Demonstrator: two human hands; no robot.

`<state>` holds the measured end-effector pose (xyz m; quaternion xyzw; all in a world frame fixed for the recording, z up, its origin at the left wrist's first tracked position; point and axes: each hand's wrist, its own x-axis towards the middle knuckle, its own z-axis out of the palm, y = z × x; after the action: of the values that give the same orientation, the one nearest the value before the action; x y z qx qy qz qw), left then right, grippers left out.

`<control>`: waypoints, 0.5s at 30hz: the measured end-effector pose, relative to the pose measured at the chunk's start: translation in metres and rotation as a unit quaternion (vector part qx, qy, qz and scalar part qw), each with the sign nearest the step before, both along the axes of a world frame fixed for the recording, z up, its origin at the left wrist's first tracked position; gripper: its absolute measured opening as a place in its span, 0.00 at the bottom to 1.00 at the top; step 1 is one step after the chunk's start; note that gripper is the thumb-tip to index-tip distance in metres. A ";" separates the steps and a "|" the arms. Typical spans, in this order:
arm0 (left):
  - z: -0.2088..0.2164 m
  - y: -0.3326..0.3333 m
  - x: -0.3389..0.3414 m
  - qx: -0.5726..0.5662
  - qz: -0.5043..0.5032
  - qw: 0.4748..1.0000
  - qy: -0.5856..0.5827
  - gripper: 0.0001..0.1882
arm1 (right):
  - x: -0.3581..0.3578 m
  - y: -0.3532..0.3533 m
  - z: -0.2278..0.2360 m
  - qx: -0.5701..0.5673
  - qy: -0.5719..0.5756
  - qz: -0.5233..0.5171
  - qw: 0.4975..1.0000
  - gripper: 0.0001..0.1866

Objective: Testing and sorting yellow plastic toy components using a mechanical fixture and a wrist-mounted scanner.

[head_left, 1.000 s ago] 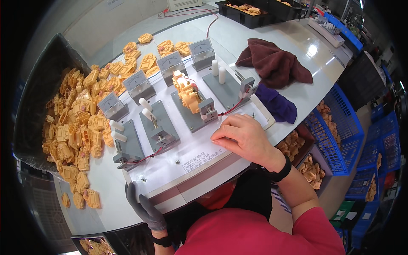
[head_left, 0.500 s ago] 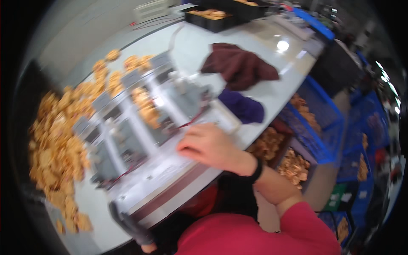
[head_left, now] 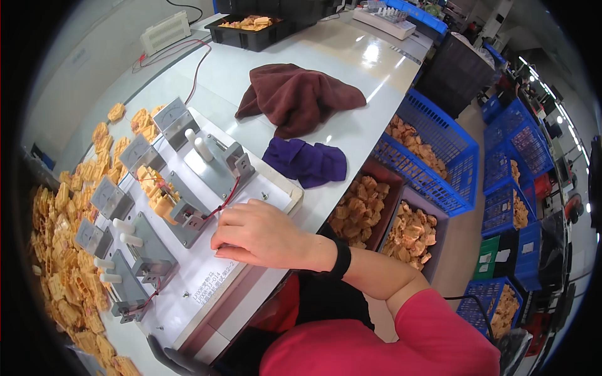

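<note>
My right hand point(head_left: 257, 235) rests at the near edge of a white test board point(head_left: 216, 269), fingers curled in and pressed together. No object shows in them. My left hand is out of the picture. On the board stand several grey metal stations with white pegs, each with a small dial meter point(head_left: 172, 117) at its far end. A yellow plastic part point(head_left: 160, 199) sits in the station just ahead of my hand. Other stations, such as the rightmost one point(head_left: 207, 166), hold no yellow part. Red wires point(head_left: 229, 197) run beside my fingers.
Loose yellow parts point(head_left: 63, 250) are heaped along the left of the table. A brown cloth point(head_left: 295, 97) and a purple cloth point(head_left: 307, 161) lie beyond the board. A black tray point(head_left: 251, 41) stands at the back. Blue crates point(head_left: 451, 150) of parts stand on the right.
My view has shifted, so the board and cloths sit further left and the picture is sharper. My right hand stays curled at the board's edge. A bit of skin at the lower left is gone.
</note>
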<state>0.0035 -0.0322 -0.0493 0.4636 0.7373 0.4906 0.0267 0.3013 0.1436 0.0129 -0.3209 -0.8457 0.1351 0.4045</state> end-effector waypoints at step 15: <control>0.012 -0.005 0.013 -0.013 -0.006 1.000 -0.017 0.27 | 0.000 0.003 0.006 -0.035 -0.015 0.012 0.999 0.05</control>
<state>0.0164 -0.0376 -0.0371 0.4588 0.7406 0.4886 0.0482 0.3014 0.1468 0.0187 -0.3271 -0.8502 0.1643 0.3784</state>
